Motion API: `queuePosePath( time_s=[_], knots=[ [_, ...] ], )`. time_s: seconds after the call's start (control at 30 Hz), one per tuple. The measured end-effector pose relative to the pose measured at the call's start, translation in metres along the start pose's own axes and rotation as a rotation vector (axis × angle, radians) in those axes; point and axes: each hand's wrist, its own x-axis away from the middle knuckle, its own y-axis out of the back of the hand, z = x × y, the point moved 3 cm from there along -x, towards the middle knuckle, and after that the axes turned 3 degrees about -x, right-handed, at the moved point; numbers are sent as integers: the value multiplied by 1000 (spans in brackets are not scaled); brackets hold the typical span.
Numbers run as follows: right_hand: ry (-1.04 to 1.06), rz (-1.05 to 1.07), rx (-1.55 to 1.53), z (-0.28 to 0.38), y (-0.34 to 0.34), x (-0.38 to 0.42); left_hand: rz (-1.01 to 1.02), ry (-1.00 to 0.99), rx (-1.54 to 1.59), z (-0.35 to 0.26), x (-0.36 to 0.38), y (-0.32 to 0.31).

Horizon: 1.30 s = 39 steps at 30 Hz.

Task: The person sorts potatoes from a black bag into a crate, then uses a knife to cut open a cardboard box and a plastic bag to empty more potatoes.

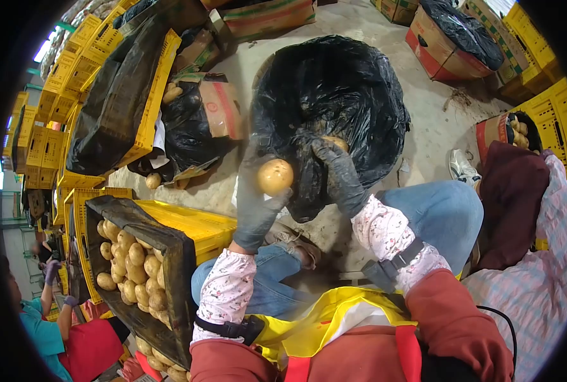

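My left hand [262, 213], in a dark dusty glove and smeared by motion, is closed around a round tan potato [275, 176]. To its right, my gloved right hand [340, 172] reaches over the near side of a container lined with black plastic [353, 83]. A second potato [336, 142] shows partly past the fingers of that hand, which appear bent around it; the fingertips are partly hidden. Folds of the plastic hang between my two hands. Several potatoes [137, 267] fill a black-lined crate [188, 274] beside my left arm.
Yellow crates [188, 223] stand and stack along the left. Cardboard boxes [446, 44] with black liners are around the floor. A person in a teal top [41, 337] works at lower left. A shoe [463, 167] and patterned cloth [519, 286] are on the right.
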Motion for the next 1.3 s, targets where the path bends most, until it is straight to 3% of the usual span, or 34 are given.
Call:
queuePosePath(
  time_s=[0.1,0.2,0.27,0.4,0.47,0.5,0.53,0.57,0.6,0.67,0.73,0.83,0.87,0.93,1.0,1.1,1.17,1.23,1.3],
  knots=[
    [-32,4,-55,1,2,-2,27,-35,9,1,6,-2],
    [0,26,87,-7,-3,1,-2,-75,-164,6,8,-6],
    [116,156,304,-15,-2,2,3,-135,-193,7,8,-8],
    [-3,139,369,-20,1,4,75,-188,-321,-12,11,-12],
    [93,71,393,-18,8,0,104,-265,-321,-12,14,-20],
    [187,-3,945,-4,-2,2,127,-341,-341,-12,16,-18],
    [97,-42,752,-3,-10,6,137,-327,-323,-6,16,-17],
    [85,-190,793,-21,23,-9,138,-304,-311,2,17,-17],
    [155,-42,658,-19,15,-5,135,-258,-292,8,16,-16],
    [274,-34,532,-22,12,-7,23,-164,-259,-5,10,-7],
    [250,59,768,-10,-20,10,-110,-164,-216,9,13,-5],
    [322,11,707,-26,-11,11,-92,-240,-200,4,13,-7],
    [289,-9,666,-25,-18,15,-17,-89,-263,1,14,-10],
    [271,108,494,-27,-1,16,-50,-192,-193,-7,21,-8],
    [263,96,517,-22,17,7,-53,-249,-101,-28,25,1],
    [264,54,748,-9,52,-23,-69,-230,90,-49,33,18],
    [273,70,965,-1,68,-45,-132,-83,530,-69,52,36],
    [295,108,1120,6,58,-43,-242,-89,679,-61,71,52],
    [318,152,1317,12,37,-27,-330,30,907,-72,113,76]
  ],
)
